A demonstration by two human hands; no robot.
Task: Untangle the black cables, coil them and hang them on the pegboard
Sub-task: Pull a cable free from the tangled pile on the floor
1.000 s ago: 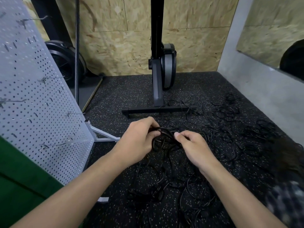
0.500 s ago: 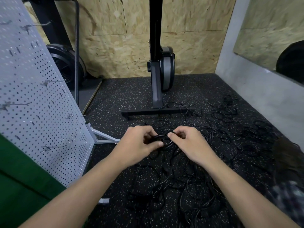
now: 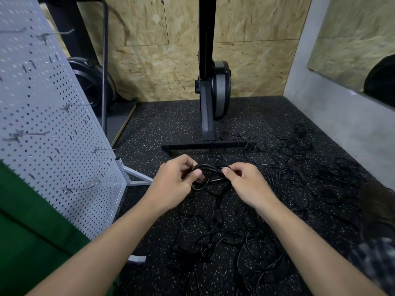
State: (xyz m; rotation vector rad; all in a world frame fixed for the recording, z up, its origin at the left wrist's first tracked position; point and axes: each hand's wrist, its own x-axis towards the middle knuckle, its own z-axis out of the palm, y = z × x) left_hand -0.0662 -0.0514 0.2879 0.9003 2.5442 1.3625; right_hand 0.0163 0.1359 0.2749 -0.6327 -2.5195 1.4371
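My left hand [image 3: 173,182] and right hand [image 3: 245,184], fingers curled, pinch a small black cable coil [image 3: 210,175] that spans the gap between them. Beneath and rightward, loose black cables [image 3: 213,238] sprawl over the speckled floor [image 3: 171,124]. The pegboard [image 3: 53,129] stands at left.

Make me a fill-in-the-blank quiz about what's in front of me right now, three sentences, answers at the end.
1. The left hand and the right hand both grip a cable bundle coloured ____.
2. The pegboard stands on the person's ____ side.
3. The loose cables lie tangled on the speckled ____.
Missing words: black; left; floor.
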